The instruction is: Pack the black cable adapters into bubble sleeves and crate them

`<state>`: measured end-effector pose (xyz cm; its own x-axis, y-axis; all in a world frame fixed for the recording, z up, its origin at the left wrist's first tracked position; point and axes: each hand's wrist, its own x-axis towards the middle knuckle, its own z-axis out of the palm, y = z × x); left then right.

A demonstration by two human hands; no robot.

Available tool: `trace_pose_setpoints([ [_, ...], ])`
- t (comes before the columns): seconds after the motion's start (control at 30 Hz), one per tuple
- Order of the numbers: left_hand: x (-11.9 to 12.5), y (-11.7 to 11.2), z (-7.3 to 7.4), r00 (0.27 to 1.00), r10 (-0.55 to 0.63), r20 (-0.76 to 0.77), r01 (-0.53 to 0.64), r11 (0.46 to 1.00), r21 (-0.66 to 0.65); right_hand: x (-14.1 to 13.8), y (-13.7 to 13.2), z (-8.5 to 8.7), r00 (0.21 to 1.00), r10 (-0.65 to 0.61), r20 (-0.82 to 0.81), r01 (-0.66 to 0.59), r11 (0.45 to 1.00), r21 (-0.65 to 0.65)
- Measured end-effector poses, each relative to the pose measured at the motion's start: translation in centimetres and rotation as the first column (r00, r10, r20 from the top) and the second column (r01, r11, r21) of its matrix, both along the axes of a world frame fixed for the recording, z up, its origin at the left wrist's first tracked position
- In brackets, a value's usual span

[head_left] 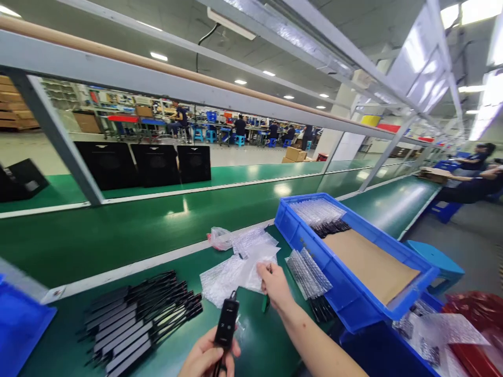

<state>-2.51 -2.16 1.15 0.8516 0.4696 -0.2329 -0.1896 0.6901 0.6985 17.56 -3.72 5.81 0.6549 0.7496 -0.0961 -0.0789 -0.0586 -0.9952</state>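
Observation:
Near the bottom edge, my left hand (214, 356) grips a slim black electronic device (227, 322) with small light markings and a cable loop at its top. My right hand (276, 285) is closed in a pinch at the edge of a translucent bubble-wrap bag (255, 264), on a small pile of such bags. A small green object (265, 303) shows below that palm; its kind is unclear. To the left, several black devices with bundled cables (129, 324) lie in rows. Right of my hand, several bubble-wrapped devices (308, 275) lean against a blue crate (346, 285).
Inside the crate are wrapped devices (320, 212) and a cardboard sheet (369, 264). A green conveyor (236, 199) runs behind the bench, with black panels (157, 165) standing beyond. A blue bin (23, 324) stands left, a stool (434, 259) right. Other people sit further off.

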Motion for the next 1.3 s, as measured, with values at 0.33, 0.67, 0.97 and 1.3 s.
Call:
trace_pose_setpoints([
  [0.33,0.3,-0.9,-0.4,0.972,-0.103,0.210,0.122,0.990,-0.078,-1.1,0.2,-1.9,0.999,0.049,-0.005,-0.049,0.999,0.006],
  [0.67,0.6,-0.6,-0.1,0.980,0.109,0.167,-0.107,0.994,-0.022,-2.2,-1.1,0.3,0.638,0.749,0.180,-0.689,0.659,-0.302],
  [0.97,0.9,-0.7,0.2,0.980,0.190,0.062,-0.191,0.981,0.013,-2.6,-0.5,0.5,0.633,0.741,0.223,-0.694,0.671,-0.261],
  [1.3,1.6,-0.3,-2.8,0.966,0.015,0.259,-0.022,0.999,0.024,-1.8,-0.4,1.3,0.547,0.818,0.181,-0.720,0.569,-0.397],
])
